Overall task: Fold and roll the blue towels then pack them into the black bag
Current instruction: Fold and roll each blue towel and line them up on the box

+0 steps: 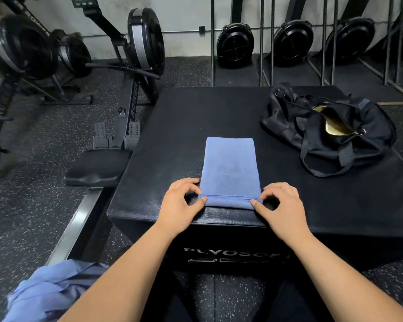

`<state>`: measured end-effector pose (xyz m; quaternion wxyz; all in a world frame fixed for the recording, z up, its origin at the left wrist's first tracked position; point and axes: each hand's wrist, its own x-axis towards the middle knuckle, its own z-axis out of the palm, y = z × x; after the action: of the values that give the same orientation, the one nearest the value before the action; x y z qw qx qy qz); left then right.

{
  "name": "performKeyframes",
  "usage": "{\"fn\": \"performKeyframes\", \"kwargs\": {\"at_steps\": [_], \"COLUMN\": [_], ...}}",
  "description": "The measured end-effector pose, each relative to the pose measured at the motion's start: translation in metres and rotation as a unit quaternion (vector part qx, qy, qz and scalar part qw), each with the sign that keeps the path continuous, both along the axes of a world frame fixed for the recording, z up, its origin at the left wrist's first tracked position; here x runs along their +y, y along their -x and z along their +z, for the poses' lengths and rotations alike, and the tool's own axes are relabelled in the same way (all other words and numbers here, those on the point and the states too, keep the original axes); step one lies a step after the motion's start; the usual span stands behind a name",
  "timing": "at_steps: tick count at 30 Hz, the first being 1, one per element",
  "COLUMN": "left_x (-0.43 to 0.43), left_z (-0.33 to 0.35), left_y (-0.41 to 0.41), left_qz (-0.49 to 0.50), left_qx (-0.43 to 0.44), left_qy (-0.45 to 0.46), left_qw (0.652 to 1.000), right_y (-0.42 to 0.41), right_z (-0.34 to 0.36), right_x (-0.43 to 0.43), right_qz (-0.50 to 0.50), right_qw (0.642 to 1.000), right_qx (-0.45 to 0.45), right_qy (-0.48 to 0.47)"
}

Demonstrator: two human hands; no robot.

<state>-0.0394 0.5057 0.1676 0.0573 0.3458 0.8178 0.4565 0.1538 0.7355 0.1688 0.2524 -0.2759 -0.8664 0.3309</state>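
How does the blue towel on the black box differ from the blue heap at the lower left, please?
The folded towel lies as a flat strip on the box; the heap of towels sits crumpled, lower down. The left hand and right hand pinch the folded towel's near edge; no hand touches the heap of towels. Both are blue.

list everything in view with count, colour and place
box: 1, black, centre
folded towel: 1, blue, flat on the box top, near end turned over
loose towels: heap, count unclear, blue, lower left
bag: 1, black, open, yellow lining, right side of box top
rowing machines: several, black and grey, left and back wall
floor: black speckled
left hand: pinching the towel's near left corner
right hand: pinching the near right corner
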Motion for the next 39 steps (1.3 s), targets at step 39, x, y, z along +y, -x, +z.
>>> {"fn": "performKeyframes", "kwargs": {"at_steps": [39], "left_x": [0.008], "left_z": [-0.007], "left_y": [0.001], "left_qz": [0.064], "left_qx": [0.032], "left_qy": [0.021], "left_qw": [0.997], "right_y": [0.009], "right_z": [-0.002], "right_x": [-0.001], "right_qz": [-0.085], "right_qw": [0.996], "right_qx": [0.001], "right_qy": [0.041]}}
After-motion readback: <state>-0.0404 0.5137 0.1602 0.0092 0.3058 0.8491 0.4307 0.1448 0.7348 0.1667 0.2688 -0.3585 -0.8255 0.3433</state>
